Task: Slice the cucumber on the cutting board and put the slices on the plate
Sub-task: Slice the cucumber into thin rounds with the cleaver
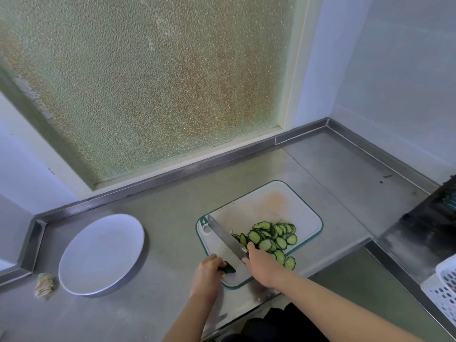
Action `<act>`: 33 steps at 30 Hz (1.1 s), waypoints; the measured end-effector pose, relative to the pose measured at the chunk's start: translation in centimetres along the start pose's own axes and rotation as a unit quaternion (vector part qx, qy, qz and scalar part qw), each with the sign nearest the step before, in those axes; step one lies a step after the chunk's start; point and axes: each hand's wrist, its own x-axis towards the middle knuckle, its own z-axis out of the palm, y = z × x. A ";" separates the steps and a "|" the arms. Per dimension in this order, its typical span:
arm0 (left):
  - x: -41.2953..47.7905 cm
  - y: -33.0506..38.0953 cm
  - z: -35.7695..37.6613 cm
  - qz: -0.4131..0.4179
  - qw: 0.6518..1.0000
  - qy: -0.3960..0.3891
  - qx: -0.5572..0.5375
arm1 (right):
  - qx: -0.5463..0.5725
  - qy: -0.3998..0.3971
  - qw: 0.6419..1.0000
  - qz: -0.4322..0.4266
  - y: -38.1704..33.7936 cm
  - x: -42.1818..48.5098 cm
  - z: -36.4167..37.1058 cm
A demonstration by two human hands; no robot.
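Left hand [208, 270] is clamped round the black handle of the knife [227, 236], wrist low, blade lying near flat on the board and pointing to 11 o'clock. Right hand [262, 265] grips nothing: back of hand up, fingers look straight, one fingertip against the blade flank and the rest hidden by the hand. It sits at the 7 o'clock edge of the cucumber slices [271, 239]. The slices are a loose overlapping heap at 3 o'clock of the blade, on the near-right part of the cutting board [266, 206], and one or two sit at the board's near edge. No uncut cucumber visible, so slicing looks done. Handling guess: thin, wet, light and floppy. They'll stick to steel and each other and slide if tipped, so pinching them singly is slow. Better to herd them onto the blade flank with the flat right hand, then carry it level. The plate [101, 253] has nothing on it, at 9 o'clock of the board, well apart across the bench [167, 230]. A frayed scrubber [44, 285] lies just beside the plate's near-left rim. White perforated basket [444, 290] at 3 o'clock, frosted window [148, 82] at 12.
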 end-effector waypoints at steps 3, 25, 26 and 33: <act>0.1 -0.1 0.0 -0.003 1.000 -0.004 -0.003 | 0.011 0.017 1.000 -0.017 -0.1 -0.6 -0.4; -0.2 0.2 0.0 -0.013 1.000 0.017 0.003 | -0.026 -0.020 0.999 -0.034 -0.8 -3.6 -0.3; -0.2 0.2 0.0 -0.013 1.000 0.016 0.002 | -0.038 -0.023 0.998 -0.035 -0.9 -3.7 -0.3; 0.0 0.2 0.1 -0.022 1.000 0.005 0.013 | -0.078 -0.012 0.997 -0.025 -1.6 -2.6 1.0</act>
